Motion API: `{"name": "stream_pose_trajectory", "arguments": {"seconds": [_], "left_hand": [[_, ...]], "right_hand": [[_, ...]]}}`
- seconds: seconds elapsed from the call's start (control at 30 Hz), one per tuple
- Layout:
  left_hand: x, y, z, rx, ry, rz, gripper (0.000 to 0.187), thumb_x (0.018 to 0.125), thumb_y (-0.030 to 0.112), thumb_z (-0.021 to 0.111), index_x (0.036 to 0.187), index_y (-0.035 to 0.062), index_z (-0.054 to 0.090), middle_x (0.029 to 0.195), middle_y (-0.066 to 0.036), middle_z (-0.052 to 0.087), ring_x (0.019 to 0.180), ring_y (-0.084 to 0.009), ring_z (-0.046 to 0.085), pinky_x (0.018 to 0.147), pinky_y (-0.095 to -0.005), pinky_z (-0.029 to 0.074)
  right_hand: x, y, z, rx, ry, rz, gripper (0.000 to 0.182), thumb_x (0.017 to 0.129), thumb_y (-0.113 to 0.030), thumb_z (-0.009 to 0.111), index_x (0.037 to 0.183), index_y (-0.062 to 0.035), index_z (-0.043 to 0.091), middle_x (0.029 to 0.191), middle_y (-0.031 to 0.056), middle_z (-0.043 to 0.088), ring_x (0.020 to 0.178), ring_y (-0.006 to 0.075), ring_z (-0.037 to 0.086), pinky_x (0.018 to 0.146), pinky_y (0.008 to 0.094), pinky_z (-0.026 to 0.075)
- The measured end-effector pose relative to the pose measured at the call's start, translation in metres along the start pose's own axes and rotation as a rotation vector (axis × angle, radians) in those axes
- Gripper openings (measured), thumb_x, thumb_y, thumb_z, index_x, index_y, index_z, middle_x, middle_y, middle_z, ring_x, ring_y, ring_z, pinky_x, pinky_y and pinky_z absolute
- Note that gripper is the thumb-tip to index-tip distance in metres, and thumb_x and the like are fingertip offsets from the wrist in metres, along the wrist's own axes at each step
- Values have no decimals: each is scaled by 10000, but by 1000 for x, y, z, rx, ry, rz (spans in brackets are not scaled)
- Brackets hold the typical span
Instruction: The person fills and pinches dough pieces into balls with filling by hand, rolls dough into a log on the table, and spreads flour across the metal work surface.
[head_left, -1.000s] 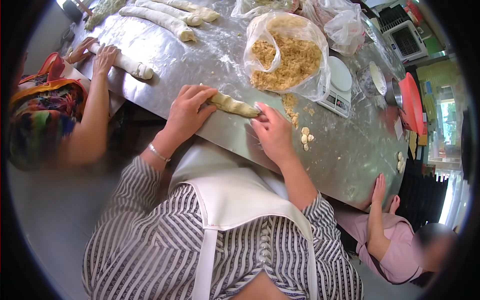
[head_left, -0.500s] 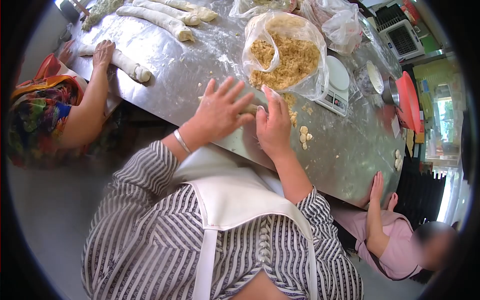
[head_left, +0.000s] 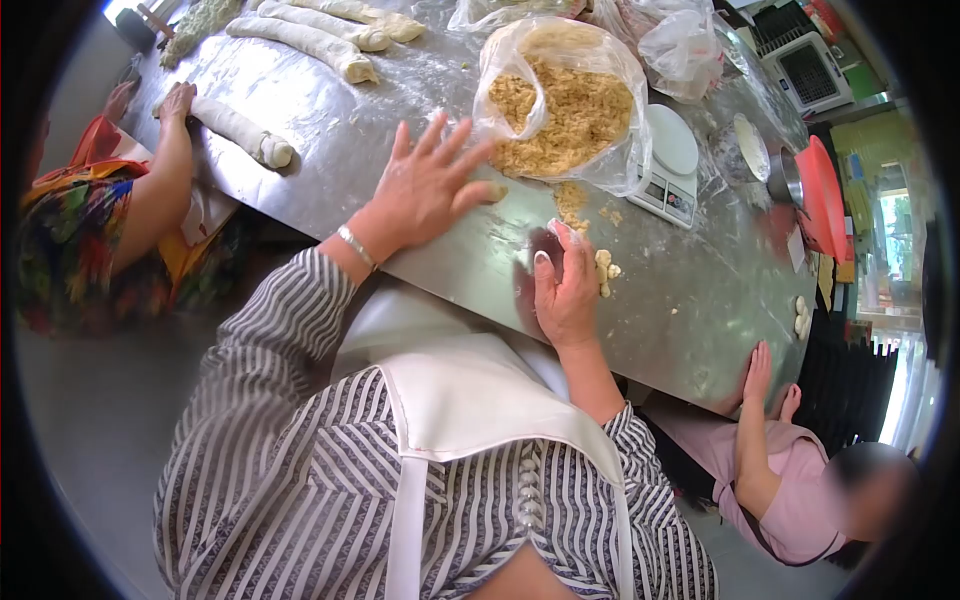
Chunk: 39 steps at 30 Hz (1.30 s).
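Note:
My left hand (head_left: 425, 192) lies palm down at the table's near side, its fingers spread. A small pale end of dough (head_left: 494, 191) shows beside its thumb; the rest is hidden under the hand. To the right, my right hand (head_left: 570, 300) is on edge, thumb and fingers apart, with flour-white fingertips and nothing visibly held. Small dough pieces (head_left: 604, 272) lie right beside it. Beyond both hands sits an open clear plastic bag of crumbly golden-brown filling (head_left: 570, 110), with crumbs (head_left: 572, 204) spilled in front.
A white scale (head_left: 668, 190) stands right of the bag. Long dough rolls (head_left: 300, 42) lie at the back left of the metal table (head_left: 690, 310). One co-worker's hand (head_left: 178, 100) presses a dough roll (head_left: 240, 130); another person's hand (head_left: 757, 372) rests at the right edge.
My hands have moved apart: the left slid a little left and the right shifted right and nearer to me. The dough between them now shows only beside my left thumb.

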<state>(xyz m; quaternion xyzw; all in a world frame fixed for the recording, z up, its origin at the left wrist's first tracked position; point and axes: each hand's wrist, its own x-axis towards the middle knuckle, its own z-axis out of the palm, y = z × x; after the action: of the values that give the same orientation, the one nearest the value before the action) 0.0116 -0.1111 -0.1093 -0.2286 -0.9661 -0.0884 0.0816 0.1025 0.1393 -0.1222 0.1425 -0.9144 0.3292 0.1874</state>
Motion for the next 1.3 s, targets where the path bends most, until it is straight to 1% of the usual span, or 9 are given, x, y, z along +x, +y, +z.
{"name": "stream_pose_trajectory", "arguments": {"seconds": [0.2, 0.33, 0.43, 0.57, 0.8, 0.9, 1.03, 1.17, 1.3], "left_hand": [[-99, 38, -23, -100, -135, 267, 700, 1070, 610, 331, 1633, 194, 323, 1705, -101, 271, 1591, -345, 173, 1266, -616, 16], [-74, 25, -20, -265, -92, 109, 732, 1066, 608, 362, 1641, 162, 287, 1694, -106, 292, 1582, -300, 225, 1273, -597, 34], [-53, 26, -22, -95, -116, 79, 734, 1064, 591, 385, 1638, 143, 289, 1677, -116, 328, 1568, -318, 258, 1268, -603, 72], [-27, 38, -30, -158, -45, 7, 687, 1042, 552, 476, 1567, 113, 426, 1656, -124, 364, 1553, -348, 282, 1256, -630, 104], [-66, 82, -7, -144, -72, 261, 782, 921, 552, 646, 1551, 128, 458, 1649, -135, 371, 1550, -347, 287, 1226, -693, 104], [-49, 66, -4, -100, -38, 233, 777, 943, 539, 624, 1561, 107, 434, 1635, -135, 390, 1543, -355, 294, 1223, -692, 120], [10, 50, 14, -13, 85, -39, 718, 1006, 520, 536, 1567, 90, 411, 1625, -140, 405, 1532, -383, 300, 1202, -701, 145], [-21, 67, 2, -23, -1, 87, 726, 1041, 578, 450, 1576, 92, 389, 1644, -136, 374, 1526, -400, 299, 1214, -685, 135], [-70, 67, -6, -204, -121, 322, 773, 1030, 616, 422, 1616, 120, 333, 1672, -124, 327, 1562, -354, 258, 1246, -667, 50]], "right_hand": [[-2, 1, 2, 32, 11, 42, 419, 975, -169, 637, 1359, -12, 582, 1259, 212, 627, 1174, 405, 596, 1021, 469, 492], [-1, 3, 3, 38, 24, 21, 403, 990, -181, 624, 1356, -16, 584, 1246, 203, 636, 1160, 396, 607, 1017, 467, 494], [-1, 2, 1, 41, 4, 41, 389, 1003, -194, 610, 1351, -19, 587, 1244, 199, 640, 1153, 392, 613, 1008, 466, 499], [-2, 4, 2, 57, 15, 92, 380, 1009, -203, 604, 1346, -27, 591, 1241, 192, 645, 1149, 385, 619, 998, 462, 505], [-3, 1, -2, 76, 21, 93, 363, 1024, -221, 584, 1331, -28, 605, 1224, 184, 651, 1122, 376, 630, 975, 455, 514], [1, 3, -1, 80, 15, 84, 358, 1024, -216, 583, 1327, -26, 608, 1216, 183, 652, 1109, 376, 633, 969, 452, 516], [1, 3, -2, 83, 6, 84, 350, 1021, -202, 586, 1320, -23, 611, 1191, 183, 653, 1095, 374, 634, 963, 446, 517], [1, 2, -1, 73, 31, 78, 338, 1023, -204, 583, 1305, -22, 621, 1168, 182, 658, 1082, 370, 639, 955, 443, 519], [2, 0, -2, 92, 38, 73, 329, 1025, -206, 582, 1293, -22, 628, 1168, 183, 661, 1072, 372, 645, 944, 446, 522]]}}
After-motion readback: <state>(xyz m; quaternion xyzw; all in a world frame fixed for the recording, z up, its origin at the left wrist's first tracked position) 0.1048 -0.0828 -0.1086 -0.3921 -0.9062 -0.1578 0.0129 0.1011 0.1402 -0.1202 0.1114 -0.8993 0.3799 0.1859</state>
